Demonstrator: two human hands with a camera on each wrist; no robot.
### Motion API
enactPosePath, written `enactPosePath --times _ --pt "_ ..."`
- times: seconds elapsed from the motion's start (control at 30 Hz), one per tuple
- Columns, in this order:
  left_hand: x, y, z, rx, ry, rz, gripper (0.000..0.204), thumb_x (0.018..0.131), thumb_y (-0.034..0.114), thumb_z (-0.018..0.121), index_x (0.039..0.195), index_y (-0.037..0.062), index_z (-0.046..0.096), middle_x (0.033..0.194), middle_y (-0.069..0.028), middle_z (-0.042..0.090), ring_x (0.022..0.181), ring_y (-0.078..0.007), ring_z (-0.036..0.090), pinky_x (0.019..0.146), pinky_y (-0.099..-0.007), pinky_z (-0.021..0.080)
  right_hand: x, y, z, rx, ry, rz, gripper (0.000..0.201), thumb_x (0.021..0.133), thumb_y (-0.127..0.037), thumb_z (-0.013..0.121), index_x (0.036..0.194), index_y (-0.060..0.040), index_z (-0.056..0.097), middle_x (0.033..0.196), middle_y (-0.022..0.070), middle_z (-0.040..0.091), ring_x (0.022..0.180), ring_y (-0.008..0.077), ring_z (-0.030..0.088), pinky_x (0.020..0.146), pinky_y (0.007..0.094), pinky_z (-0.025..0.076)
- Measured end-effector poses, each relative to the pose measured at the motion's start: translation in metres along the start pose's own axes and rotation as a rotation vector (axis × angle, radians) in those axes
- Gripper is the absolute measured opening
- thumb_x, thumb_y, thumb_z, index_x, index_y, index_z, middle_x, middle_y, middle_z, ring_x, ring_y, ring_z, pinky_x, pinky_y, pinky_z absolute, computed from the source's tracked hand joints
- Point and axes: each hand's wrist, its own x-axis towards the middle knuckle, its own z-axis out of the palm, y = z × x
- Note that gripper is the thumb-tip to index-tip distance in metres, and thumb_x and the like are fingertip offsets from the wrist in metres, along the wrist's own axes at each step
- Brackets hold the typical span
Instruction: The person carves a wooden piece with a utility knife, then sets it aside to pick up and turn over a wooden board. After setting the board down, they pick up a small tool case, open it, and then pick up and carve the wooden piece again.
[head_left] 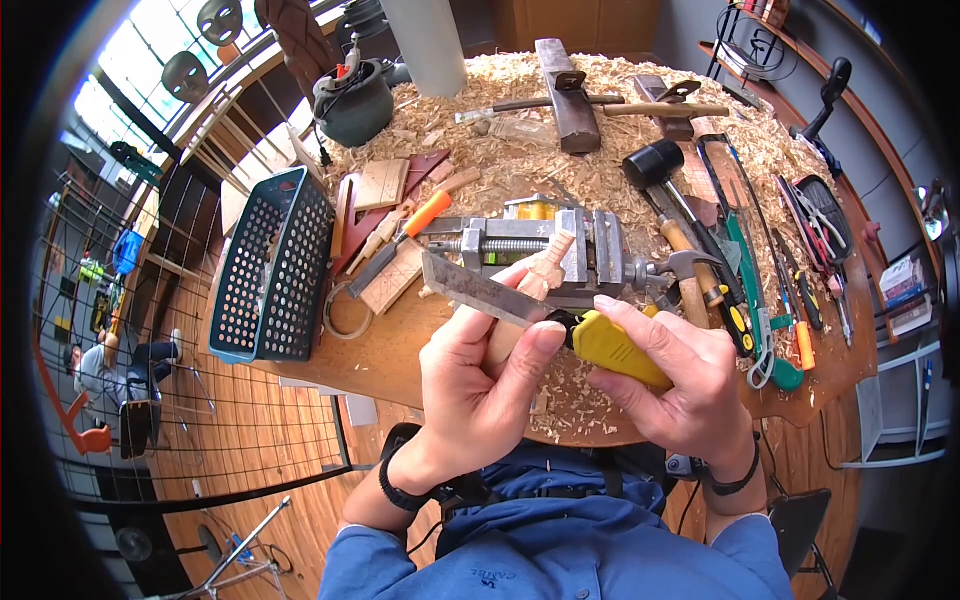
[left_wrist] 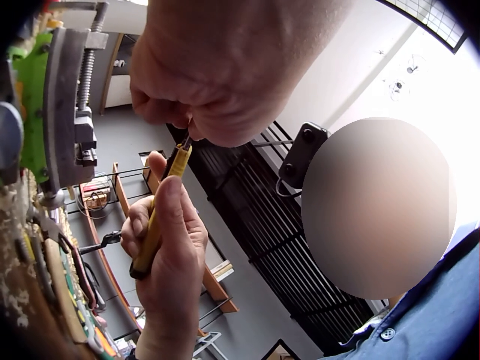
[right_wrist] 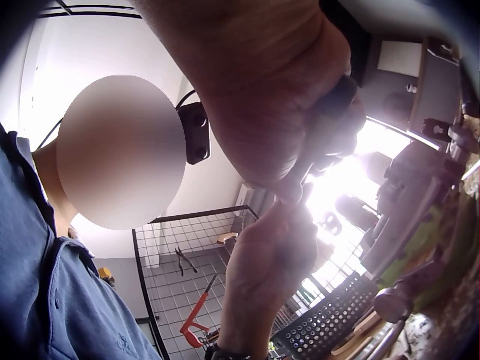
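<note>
Person's blue shirt [head_left: 570, 550], chest: faint lettering [head_left: 502, 576], apparently "CAMEL", with small dark emblem [head_left: 488, 580] | yellow knife handle [head_left: 615, 350]: markings too small to read | books [head_left: 903, 282] at right: print illegible

Head cam: on my head, facing forward-down at bench [head_left: 390, 350]
Left-wrist cam: my left hand [left_wrist: 217, 75] very near, faces up, ceiling [left_wrist: 360, 60]
Right-wrist cam: my right hand [right_wrist: 262, 97] very near, faces up
Head/left-wrist share: vise [head_left: 601, 250]
Head/right-wrist share: basket [head_left: 298, 300]
2 wrists share: my 2 hands
</note>
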Motion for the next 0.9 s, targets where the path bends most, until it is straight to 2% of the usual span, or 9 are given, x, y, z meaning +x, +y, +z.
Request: enactPosePath --times 0.13,0.2,0.4,0.5,0.57,0.6,0.67,0.9 --pt "0.0014 -0.003 -0.0008 -0.011 -0.012 0.03 0.044 0.099 0.01 0.071 0.137 -0.0093 0.056 0.118 -0.01 0.071 0.103 -0.0092 0.063 0.087 -0.0238 0.052 0.0003 -0.0005 0.0001 0.006 0.001 -0.001 0.061 0.081 -0.025 0.086 0.133 -0.0014 0.066 0.073 0.01 0.062 0.056 0.0243 0.061 0.051 0.0373 0.049" --pt "0.0025 -0.0046 -0.0026 0.09 -0.007 0.074 0.041 0.099 0.011 0.072 0.133 -0.0085 0.059 0.114 -0.0093 0.072 0.1 -0.0089 0.063 0.085 -0.0238 0.052 0.0002 -0.0002 0.0 0.003 -0.001 0.002 0.061 0.081 -0.025 0.086 0.133 -0.0015 0.066 0.073 0.01 0.062 0.056 0.0243 0.061 0.051 0.0373 0.049" --pt "0.0006 -0.0032 -0.0044 0.123 0.015 0.006 0.034 0.098 0.012 0.075 0.123 -0.0064 0.064 0.105 -0.0068 0.073 0.095 -0.0087 0.063 0.083 -0.0251 0.053 0.0 0.0013 0.0012 -0.012 0.017 -0.011 0.061 0.08 -0.026 0.087 0.132 -0.0006 0.067 0.073 0.0105 0.062 0.056 0.0246 0.06 0.051 0.0371 0.049" --pt "0.0013 -0.0041 -0.0041 0.131 0.02 0.024 0.034 0.097 0.012 0.075 0.124 -0.0066 0.064 0.106 -0.0073 0.073 0.095 -0.009 0.064 0.083 -0.0254 0.053 0.0001 -0.0001 -0.0004 -0.012 0.026 -0.019 0.062 0.08 -0.026 0.087 0.132 -0.0001 0.067 0.073 0.0106 0.063 0.056 0.0245 0.06 0.051 0.0372 0.049" --pt "0.0012 -0.0018 -0.0034 0.121 0.018 0.006 0.034 0.097 0.012 0.075 0.124 -0.0067 0.064 0.106 -0.0075 0.073 0.095 -0.0091 0.063 0.083 -0.0253 0.053 0.0007 -0.0058 -0.0068 -0.012 -0.074 0.069 0.059 0.078 -0.017 0.089 0.13 0.0017 0.066 0.096 0.0185 0.074 0.075 0.03 0.073 0.067 0.0359 0.058" --pt "0.0012 -0.0007 -0.0031 0.11 0.017 -0.012 0.034 0.097 0.012 0.075 0.124 -0.0068 0.064 0.107 -0.0077 0.073 0.096 -0.0091 0.063 0.084 -0.0253 0.053 0.0003 -0.004 -0.005 -0.012 -0.074 0.069 0.059 0.078 -0.017 0.089 0.13 0.0017 0.066 0.096 0.0185 0.074 0.075 0.03 0.073 0.067 0.0359 0.058" --pt "0.0014 0.0002 -0.0028 0.107 0.015 -0.01 0.034 0.097 0.012 0.075 0.124 -0.007 0.063 0.107 -0.0076 0.073 0.096 -0.0092 0.063 0.084 -0.0253 0.053 -0.0004 0.0012 0.0006 -0.02 0.018 -0.015 0.061 0.08 -0.025 0.087 0.132 0.0 0.067 0.075 0.0109 0.064 0.057 0.0244 0.061 0.051 0.0369 0.049" --pt "0.0026 -0.0051 -0.0054 0.119 -0.005 0.05 0.034 0.098 0.012 0.074 0.124 -0.0074 0.063 0.106 -0.0065 0.071 0.096 -0.0086 0.062 0.082 -0.0242 0.052 -0.0006 0.0016 0.003 0.0 0.036 -0.019 0.06 0.081 -0.025 0.086 0.132 0.0 0.067 0.076 0.0117 0.065 0.057 0.0249 0.063 0.052 0.037 0.051"
